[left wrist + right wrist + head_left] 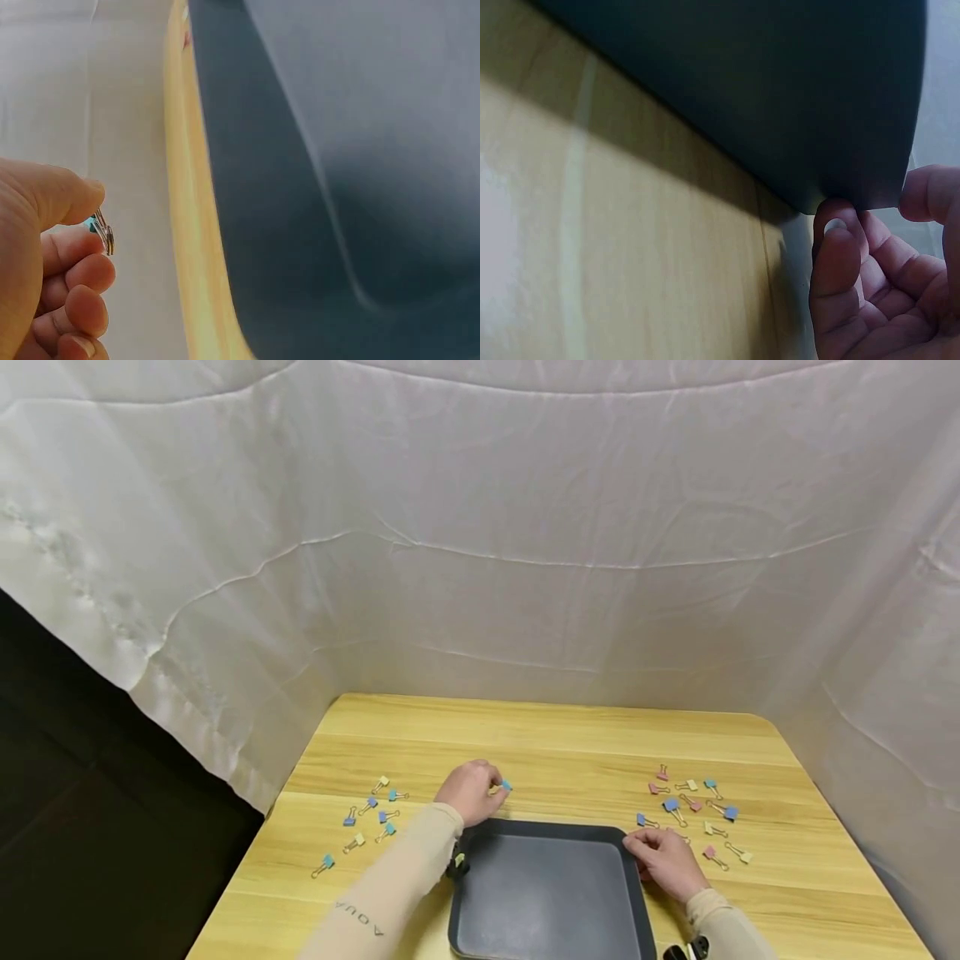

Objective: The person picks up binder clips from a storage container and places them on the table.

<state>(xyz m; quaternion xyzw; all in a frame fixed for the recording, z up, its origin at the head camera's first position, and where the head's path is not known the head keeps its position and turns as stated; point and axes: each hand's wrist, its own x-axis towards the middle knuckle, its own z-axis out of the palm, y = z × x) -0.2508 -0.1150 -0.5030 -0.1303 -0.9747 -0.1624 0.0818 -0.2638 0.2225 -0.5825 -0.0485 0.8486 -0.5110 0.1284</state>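
Observation:
My left hand (472, 792) pinches a teal binder clip (506, 785) between thumb and fingertips, just beyond the far left corner of a dark grey tray (459, 893). In the left wrist view the clip's metal handles (107, 234) stick out past the thumb, and its body is mostly hidden by the fingers. At the tray's far right corner, my right hand (666, 862) holds the rim, thumb (928, 193) on one side and curled fingers (838, 259) on the other. Nothing lies on the visible part of the tray floor.
Several blue, teal and yellow binder clips (387, 816) are scattered on the wooden table (555, 760) left of the tray. To the right lie several more, including pink ones (692, 803); some sit close to my right hand. Pale curtains (525, 610) hang behind the table and along its sides.

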